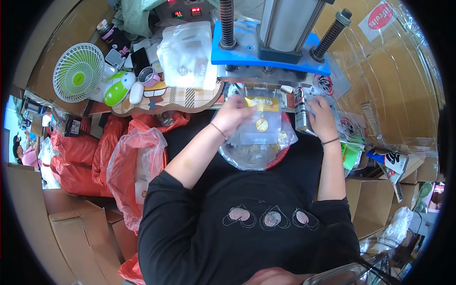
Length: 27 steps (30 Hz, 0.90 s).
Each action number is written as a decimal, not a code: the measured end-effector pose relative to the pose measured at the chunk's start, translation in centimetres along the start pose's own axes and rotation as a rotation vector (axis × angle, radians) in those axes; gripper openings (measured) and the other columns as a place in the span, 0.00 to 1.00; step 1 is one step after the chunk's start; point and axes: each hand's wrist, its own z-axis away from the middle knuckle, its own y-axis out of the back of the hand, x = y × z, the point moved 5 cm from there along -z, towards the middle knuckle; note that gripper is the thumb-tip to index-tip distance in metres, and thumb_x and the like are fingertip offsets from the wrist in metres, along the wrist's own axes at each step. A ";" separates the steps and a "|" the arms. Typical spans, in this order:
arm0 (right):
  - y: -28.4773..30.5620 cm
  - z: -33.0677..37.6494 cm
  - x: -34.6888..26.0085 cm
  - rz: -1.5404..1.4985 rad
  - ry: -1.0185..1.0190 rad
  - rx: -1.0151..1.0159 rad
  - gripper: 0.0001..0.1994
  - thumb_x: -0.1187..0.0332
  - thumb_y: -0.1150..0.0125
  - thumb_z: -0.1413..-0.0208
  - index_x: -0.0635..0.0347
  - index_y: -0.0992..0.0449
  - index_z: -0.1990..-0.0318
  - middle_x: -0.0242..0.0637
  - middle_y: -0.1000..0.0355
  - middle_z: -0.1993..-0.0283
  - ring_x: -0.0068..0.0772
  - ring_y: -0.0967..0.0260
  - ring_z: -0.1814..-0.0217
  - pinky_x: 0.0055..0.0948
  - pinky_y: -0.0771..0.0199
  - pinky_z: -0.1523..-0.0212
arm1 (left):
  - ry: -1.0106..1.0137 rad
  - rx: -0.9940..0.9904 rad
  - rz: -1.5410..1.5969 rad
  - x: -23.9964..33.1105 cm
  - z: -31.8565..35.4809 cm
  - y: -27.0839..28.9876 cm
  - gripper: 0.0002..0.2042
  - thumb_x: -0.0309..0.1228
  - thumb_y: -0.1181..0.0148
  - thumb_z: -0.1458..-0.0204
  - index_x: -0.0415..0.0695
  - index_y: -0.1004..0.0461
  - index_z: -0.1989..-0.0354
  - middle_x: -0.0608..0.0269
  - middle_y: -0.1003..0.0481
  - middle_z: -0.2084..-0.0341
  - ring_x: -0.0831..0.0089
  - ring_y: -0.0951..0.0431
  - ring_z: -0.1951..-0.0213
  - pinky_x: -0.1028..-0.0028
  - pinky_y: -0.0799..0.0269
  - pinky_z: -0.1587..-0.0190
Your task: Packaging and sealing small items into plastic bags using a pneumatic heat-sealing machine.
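My left hand is closed on the left edge of a clear plastic pouch with a gold printed band and a round gold mark. The pouch hangs over a round basin lined with clear plastic. My right hand has its bent fingers at the right edge of a narrow black-and-white printed packet; the fingertips are partly hidden. Beyond both hands stands a press with a blue plate, coil springs and a grey cylinder.
A stack of translucent pouches lies left of the press, behind a wooden board. A green-and-white fan stands further left. Red plastic bags fill the left side. Cardboard boxes enclose the right.
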 end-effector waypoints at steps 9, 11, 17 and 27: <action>2.6 -0.1 -2.0 0.174 0.161 0.197 0.12 0.78 0.38 0.50 0.62 0.24 0.56 0.45 0.30 0.51 0.52 0.33 0.47 0.42 0.31 0.47 | -0.578 0.335 -1.767 3.8 2.0 9.6 0.37 0.53 0.38 0.48 0.52 0.39 0.31 0.43 0.44 0.30 0.44 0.43 0.31 0.44 0.46 0.32; 2.7 0.8 -1.6 0.059 0.091 0.247 0.10 0.77 0.40 0.47 0.63 0.24 0.57 0.46 0.30 0.52 0.52 0.32 0.48 0.42 0.31 0.48 | -0.703 0.248 -1.706 3.1 4.7 7.9 0.21 0.40 0.43 0.42 0.50 0.29 0.40 0.50 0.33 0.38 0.52 0.33 0.37 0.50 0.38 0.38; 3.8 1.5 -6.8 -0.327 0.167 0.134 0.07 0.73 0.36 0.44 0.63 0.24 0.59 0.40 0.26 0.63 0.37 0.28 0.60 0.31 0.28 0.58 | -0.449 0.186 -0.570 2.0 5.8 6.5 0.07 0.25 0.43 0.39 0.34 0.20 0.62 0.61 0.19 0.71 0.74 0.20 0.68 0.73 0.25 0.62; 2.7 -0.4 -11.0 -1.094 0.019 0.033 0.06 0.72 0.32 0.43 0.63 0.24 0.64 0.28 0.25 0.67 0.17 0.30 0.66 0.22 0.28 0.63 | -0.276 -0.179 -0.443 -0.7 7.3 -3.2 0.09 0.30 0.37 0.40 0.36 0.19 0.65 0.68 0.20 0.73 0.85 0.25 0.69 0.80 0.28 0.63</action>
